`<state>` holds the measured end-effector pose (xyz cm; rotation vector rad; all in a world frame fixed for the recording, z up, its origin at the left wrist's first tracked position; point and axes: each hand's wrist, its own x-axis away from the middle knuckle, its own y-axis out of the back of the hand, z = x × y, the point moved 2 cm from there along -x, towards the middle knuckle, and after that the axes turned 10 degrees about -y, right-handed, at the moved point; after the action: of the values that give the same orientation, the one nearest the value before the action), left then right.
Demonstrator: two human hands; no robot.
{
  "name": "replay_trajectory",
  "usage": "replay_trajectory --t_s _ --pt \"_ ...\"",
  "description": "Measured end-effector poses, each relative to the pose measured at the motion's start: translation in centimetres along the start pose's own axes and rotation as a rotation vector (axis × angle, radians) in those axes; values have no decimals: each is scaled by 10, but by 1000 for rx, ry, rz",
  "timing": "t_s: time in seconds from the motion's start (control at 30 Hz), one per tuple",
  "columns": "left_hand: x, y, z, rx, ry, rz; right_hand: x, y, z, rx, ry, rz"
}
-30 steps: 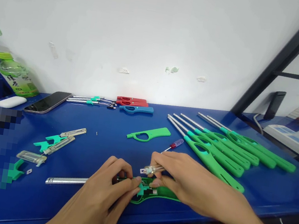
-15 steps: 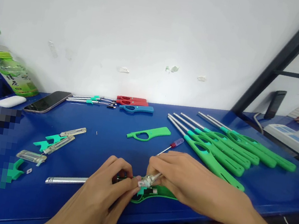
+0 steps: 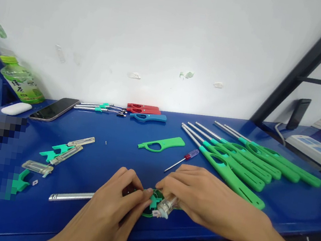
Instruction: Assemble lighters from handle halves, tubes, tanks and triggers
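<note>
My left hand (image 3: 118, 202) is closed around the front part of a green lighter shell (image 3: 146, 215), near the table's front edge. From under that hand a silver metal tube (image 3: 70, 196) points left. Inside the shell sits a teal trigger piece (image 3: 154, 202), partly hidden by my fingertips. My right hand (image 3: 198, 192) grips a clear fuel tank (image 3: 166, 207), tilted over the shell, with a small white piece (image 3: 156, 213) at its lower end. A screwdriver (image 3: 186, 157) lies just beyond my right hand. Further back is a loose green shell half (image 3: 161, 143).
Several green lighters (image 3: 231, 171) with metal tubes lie at right. Clear tanks (image 3: 66, 154) and teal triggers (image 3: 21, 182) are scattered at left. Red shells (image 3: 144, 109), a blue shell (image 3: 149, 117), a phone (image 3: 55, 109) and a bottle (image 3: 21, 81) stand or lie along the wall.
My right hand has tipped the clear tank, its valve end now lower and nearer me, away from my left fingertips. My left hand keeps its hold on the shell.
</note>
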<state>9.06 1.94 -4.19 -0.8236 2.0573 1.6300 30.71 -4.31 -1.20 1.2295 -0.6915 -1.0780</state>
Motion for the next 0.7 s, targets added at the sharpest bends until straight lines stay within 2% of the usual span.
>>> replay_trajectory --t_s 0.17,0.4,0.7 --pt "0 0 0 -40 -21 -37 3 -11 -3 -107 -101 -92" --pt "1 -2 2 -41 -6 -35 4 -20 -4 -155 -173 -184" --pt "3 0 -3 -50 21 -42 9 -22 -2 -221 -122 -245"
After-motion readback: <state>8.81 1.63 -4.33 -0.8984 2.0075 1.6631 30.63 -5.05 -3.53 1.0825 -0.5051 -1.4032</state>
